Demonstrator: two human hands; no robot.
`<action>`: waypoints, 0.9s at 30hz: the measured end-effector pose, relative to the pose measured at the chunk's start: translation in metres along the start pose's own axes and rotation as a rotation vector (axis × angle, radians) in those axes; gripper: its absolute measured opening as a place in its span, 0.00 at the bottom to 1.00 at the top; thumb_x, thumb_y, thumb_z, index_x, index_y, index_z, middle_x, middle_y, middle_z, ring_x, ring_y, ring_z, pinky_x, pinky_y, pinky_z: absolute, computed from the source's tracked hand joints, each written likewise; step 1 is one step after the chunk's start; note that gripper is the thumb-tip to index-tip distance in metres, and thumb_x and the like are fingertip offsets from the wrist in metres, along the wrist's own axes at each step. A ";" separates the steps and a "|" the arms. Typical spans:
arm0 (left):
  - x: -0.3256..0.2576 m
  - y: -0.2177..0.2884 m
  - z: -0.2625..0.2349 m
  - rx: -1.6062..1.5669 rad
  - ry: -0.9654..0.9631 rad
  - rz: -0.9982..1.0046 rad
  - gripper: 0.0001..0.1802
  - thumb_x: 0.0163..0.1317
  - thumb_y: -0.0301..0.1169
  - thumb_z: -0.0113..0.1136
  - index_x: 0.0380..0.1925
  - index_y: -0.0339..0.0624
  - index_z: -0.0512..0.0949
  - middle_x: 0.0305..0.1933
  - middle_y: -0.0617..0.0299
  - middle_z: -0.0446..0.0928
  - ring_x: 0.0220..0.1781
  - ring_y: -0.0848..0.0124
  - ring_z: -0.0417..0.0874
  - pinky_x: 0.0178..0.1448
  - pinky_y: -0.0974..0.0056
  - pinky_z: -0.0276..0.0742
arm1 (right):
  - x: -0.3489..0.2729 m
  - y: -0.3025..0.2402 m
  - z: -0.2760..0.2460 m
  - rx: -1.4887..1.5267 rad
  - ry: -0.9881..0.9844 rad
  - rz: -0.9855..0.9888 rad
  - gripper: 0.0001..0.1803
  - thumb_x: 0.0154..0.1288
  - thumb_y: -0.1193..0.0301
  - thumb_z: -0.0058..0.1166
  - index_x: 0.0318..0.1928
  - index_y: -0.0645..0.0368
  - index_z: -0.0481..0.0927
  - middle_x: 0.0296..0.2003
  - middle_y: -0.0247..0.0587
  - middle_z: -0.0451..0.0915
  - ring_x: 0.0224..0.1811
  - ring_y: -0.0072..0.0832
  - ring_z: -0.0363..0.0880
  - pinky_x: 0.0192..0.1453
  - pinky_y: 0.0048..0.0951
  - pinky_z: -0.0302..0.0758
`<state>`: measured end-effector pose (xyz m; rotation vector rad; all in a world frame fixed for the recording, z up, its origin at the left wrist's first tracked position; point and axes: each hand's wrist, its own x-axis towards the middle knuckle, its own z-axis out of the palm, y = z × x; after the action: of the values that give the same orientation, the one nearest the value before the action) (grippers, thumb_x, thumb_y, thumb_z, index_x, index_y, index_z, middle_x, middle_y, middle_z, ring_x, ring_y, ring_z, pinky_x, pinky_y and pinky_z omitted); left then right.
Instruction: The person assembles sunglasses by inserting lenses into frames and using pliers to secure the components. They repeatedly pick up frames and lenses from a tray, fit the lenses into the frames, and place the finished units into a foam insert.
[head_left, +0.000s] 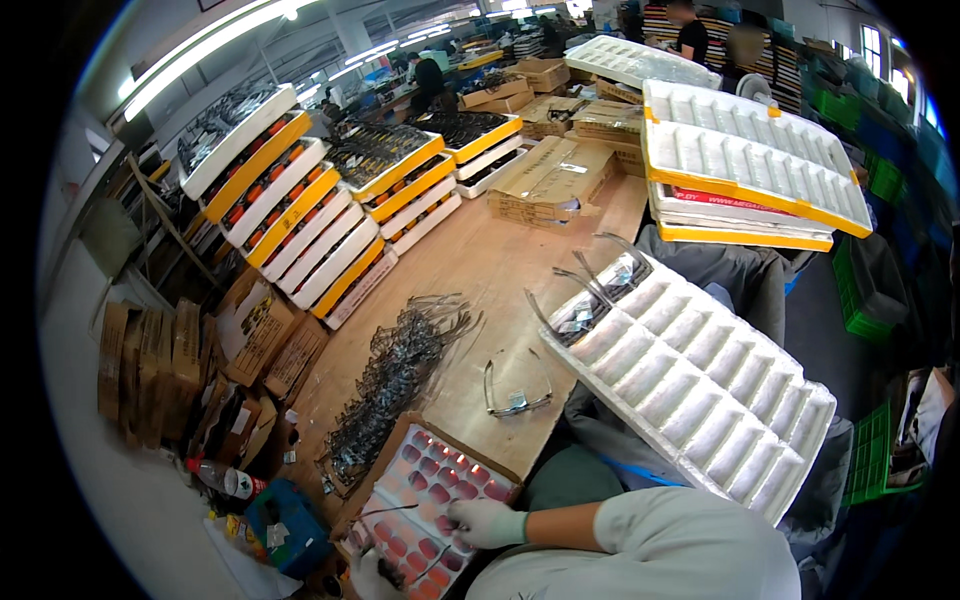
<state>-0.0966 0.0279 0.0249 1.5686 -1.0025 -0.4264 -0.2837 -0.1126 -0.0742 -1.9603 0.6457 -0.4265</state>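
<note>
My left hand [374, 576], in a pale glove at the lower edge, is closed round a dark eyeglass frame [388, 511] whose thin temples stick out over the box. A cardboard box [514, 492] holds rows of reddish tinted lenses [440, 477] on a white sheet. Over the lenses' right side, my gloved right hand [484, 523] has its fingertips drawn together; whatever they pinch is too small to make out. Beyond the box lies a tangled pile of dark eyeglass frames [392, 378]. A single pair of glasses [517, 403] rests on the wooden table [520, 290] to its right.
At right, a white foam tray [690, 385] with many compartments holds several glasses at its far end. More foam trays [755, 160] stand stacked behind it. Filled tray stacks [290, 205] line the far left. Cardboard boxes [553, 180], a bottle [225, 478] and a blue bin [287, 525] are around.
</note>
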 end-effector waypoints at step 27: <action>-0.026 0.054 0.072 -0.086 -0.570 -0.316 0.17 0.76 0.37 0.51 0.48 0.33 0.79 0.34 0.59 0.85 0.33 0.75 0.84 0.37 0.69 0.79 | -0.040 -0.049 -0.109 0.561 -0.258 0.006 0.18 0.76 0.59 0.54 0.48 0.64 0.80 0.34 0.33 0.79 0.36 0.19 0.76 0.44 0.27 0.76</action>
<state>-0.1844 0.0055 0.0498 1.5638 -1.1382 -1.1692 -0.3633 -0.1474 0.0174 -1.4437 0.3189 -0.3019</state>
